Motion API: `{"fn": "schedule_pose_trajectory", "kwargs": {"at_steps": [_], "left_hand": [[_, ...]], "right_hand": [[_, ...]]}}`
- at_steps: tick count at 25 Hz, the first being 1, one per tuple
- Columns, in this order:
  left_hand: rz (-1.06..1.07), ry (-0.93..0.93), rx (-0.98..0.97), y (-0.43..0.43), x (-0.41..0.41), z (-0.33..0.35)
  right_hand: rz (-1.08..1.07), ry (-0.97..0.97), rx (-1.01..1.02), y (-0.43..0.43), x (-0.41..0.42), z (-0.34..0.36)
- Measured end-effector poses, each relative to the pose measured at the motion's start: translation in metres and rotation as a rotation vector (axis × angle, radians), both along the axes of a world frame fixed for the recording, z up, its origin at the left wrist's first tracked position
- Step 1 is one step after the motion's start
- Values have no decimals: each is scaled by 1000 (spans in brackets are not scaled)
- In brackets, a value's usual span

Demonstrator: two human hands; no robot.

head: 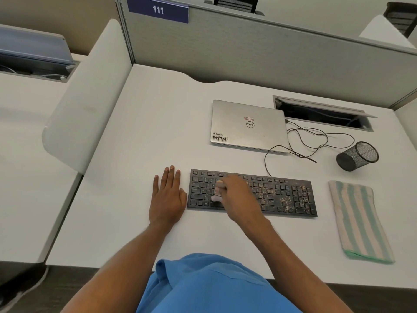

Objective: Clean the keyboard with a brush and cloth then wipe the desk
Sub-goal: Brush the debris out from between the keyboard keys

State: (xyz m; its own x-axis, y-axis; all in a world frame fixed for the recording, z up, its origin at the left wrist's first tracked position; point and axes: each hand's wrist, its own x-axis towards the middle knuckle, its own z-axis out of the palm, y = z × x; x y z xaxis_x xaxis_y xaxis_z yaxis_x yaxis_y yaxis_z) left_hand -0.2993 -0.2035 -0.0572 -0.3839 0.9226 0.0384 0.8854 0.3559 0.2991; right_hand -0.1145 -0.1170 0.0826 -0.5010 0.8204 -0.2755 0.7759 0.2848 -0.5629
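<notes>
left hand (168, 195) flat on the desk (146, 132), palm down, fingers straight and close together, thumb out toward the left end of the keyboard (288, 195); touching that edge or just short of it, hard to tell. right hand (237, 197) over the left half of the keyboard, fingers curled round a small pale brush (218, 192), bristle end down on the keys near the bottom rows. brush blurred and mostly covered by the fingers, so only the handle tip and a pale tuft visible. middle keys hidden under the right hand and wrist. pale crumbs scattered across the right half of the black keyboard, thickest around the arrow keys.

striped green-and-cream cloth (358, 220) folded flat on the desk, to the right of the keyboard and apart from it. closed silver laptop (246, 127) behind the keyboard, thin black cable (316, 141) looping from it. black mesh cup (357, 155) on its side near the open cable hatch (322, 114). blue label reading 111 (158, 10) on the partition. blue garment at the bottom edge, cut off by the frame.
</notes>
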Motion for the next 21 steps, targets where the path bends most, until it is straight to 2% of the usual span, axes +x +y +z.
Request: {"fn": "schedule_pose_trajectory", "kwargs": {"at_steps": [3, 6, 8, 10, 13, 16, 21], "left_hand": [[-7, 13, -7, -1, 0, -2], [-8, 7, -6, -1, 0, -1], [-5, 0, 1, -1, -1, 0], [-4, -6, 3, -1, 0, 0], [-5, -1, 6, -1, 0, 0], [-6, 1, -1, -1, 0, 1], [-6, -2, -2, -1, 0, 1]], "right_hand": [[63, 36, -76, -16, -27, 15], [135, 26, -20, -24, -27, 10], [75, 56, -57, -21, -14, 0], [-34, 43, 9, -11, 7, -8], [-161, -17, -108, 6, 23, -1], [-192, -50, -38, 15, 26, 14], [-259, 89, 78, 27, 24, 38]]}}
